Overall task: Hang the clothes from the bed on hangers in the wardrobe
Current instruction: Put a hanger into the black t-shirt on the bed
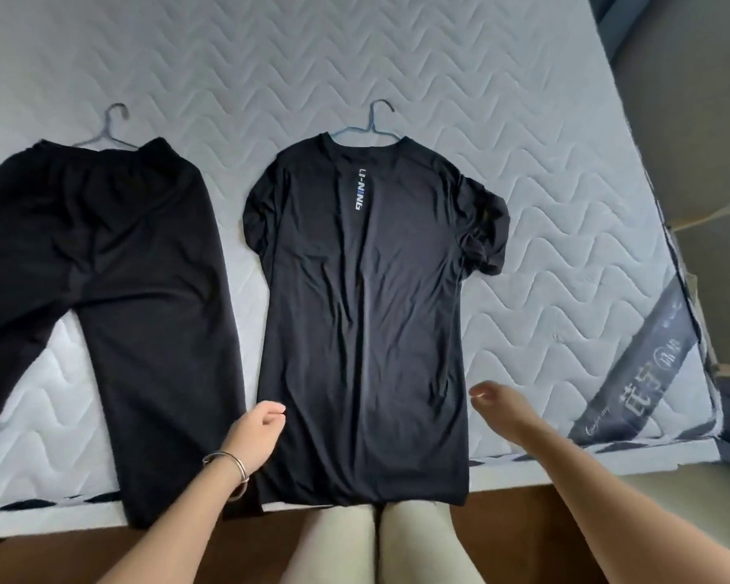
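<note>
**A:** What is counted first?

**B:** One quilted mattress (523, 120), stitched in zigzags, is seen under everything. At its right corner, one grey printed label band (637, 373) is sewn on.

**A:** And the clothes?

**B:** Two garments are laid flat on it, side by side and just apart. One pair of black trousers (102, 267) is spread on the left. One black T-shirt (367, 309), printed "LI-NING" down the chest, is spread in the middle, and its hem is draped over the near edge.

**A:** The hands?

**B:** Two are counted. The left hand (262, 423) is held at the T-shirt's left edge with the fingers loosely curled, and no cloth is seen gripped. The right hand (494, 400) is held just beside the right edge. It is blurred, so whether it is closed cannot be told.

**A:** Hangers?

**B:** Two pale blue wire ones are counted. One hanger (111, 129) is tucked into the trouser waistband. The other hanger (373, 124) is set in the T-shirt's neck.

**A:** Anything smaller?

**B:** Thin metal bangles (228, 465), seemingly two, are worn on the left wrist.
</note>
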Demonstrator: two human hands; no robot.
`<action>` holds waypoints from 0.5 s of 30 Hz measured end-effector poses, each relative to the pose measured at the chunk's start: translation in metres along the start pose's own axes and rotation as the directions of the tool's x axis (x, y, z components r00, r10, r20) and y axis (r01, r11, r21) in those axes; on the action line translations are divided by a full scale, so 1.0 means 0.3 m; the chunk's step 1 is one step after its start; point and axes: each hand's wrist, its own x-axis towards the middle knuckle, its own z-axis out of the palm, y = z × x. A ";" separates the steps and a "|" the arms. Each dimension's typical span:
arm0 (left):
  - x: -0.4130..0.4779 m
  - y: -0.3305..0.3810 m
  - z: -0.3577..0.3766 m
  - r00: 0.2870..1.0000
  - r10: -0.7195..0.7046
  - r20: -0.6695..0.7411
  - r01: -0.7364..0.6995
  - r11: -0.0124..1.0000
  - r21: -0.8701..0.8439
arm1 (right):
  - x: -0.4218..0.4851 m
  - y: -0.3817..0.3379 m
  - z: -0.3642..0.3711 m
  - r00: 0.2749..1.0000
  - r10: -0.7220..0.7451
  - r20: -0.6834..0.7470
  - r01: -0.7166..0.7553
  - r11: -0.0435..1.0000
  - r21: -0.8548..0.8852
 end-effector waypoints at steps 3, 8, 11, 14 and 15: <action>0.194 0.212 -0.019 0.987 0.153 -0.043 -0.150 0.986 0.078 | 0.164 -0.149 -0.055 0.995 -0.073 -0.069 0.073 0.997 -0.008; 0.561 0.503 -0.025 0.903 0.413 -0.118 -0.369 0.887 0.278 | 0.486 -0.381 -0.167 0.973 -0.199 -0.118 0.192 0.979 -0.069; 0.820 0.625 -0.038 0.845 0.522 -0.113 -0.408 0.767 0.496 | 0.709 -0.530 -0.259 0.953 -0.254 -0.166 0.243 0.967 -0.079; 1.044 0.706 -0.056 0.815 0.559 -0.155 -0.357 0.693 0.626 | 0.907 -0.685 -0.349 0.915 -0.319 -0.248 0.301 0.948 -0.108; 1.105 0.721 -0.054 0.804 0.569 -0.175 -0.339 0.679 0.651 | 0.967 -0.737 -0.373 0.898 -0.336 -0.283 0.318 0.942 -0.110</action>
